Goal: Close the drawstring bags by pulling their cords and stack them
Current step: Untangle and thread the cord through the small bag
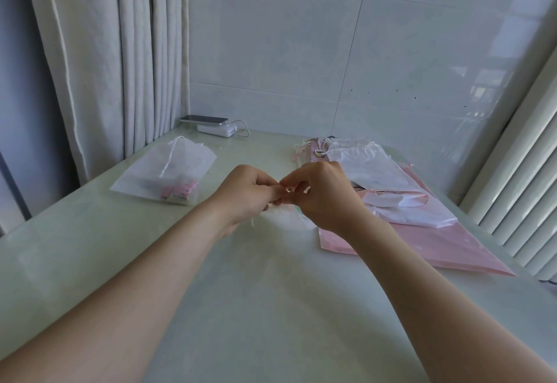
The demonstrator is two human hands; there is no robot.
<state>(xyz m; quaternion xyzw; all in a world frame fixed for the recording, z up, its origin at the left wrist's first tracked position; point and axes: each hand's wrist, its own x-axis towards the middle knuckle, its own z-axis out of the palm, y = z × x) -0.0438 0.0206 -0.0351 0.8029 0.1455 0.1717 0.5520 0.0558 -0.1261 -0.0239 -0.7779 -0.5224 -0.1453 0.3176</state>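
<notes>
My left hand (244, 192) and my right hand (324, 193) meet at the table's middle, fingertips pinched together on the top of a small translucent white drawstring bag (287, 217) that lies mostly hidden beneath them. A thin white cord end (252, 222) hangs below my left hand. At the left lies a frosted white drawstring bag (168, 171), cinched at its top, with pink items inside. At the right is a pile of white and pink drawstring bags (379, 183) resting on a large pink bag (422, 250).
The pale green table (241, 307) meets a tiled wall at the back. A phone on a white power bank (214, 127) sits at the back left beside a curtain (120, 51). White vertical slats (524, 202) stand at the right edge.
</notes>
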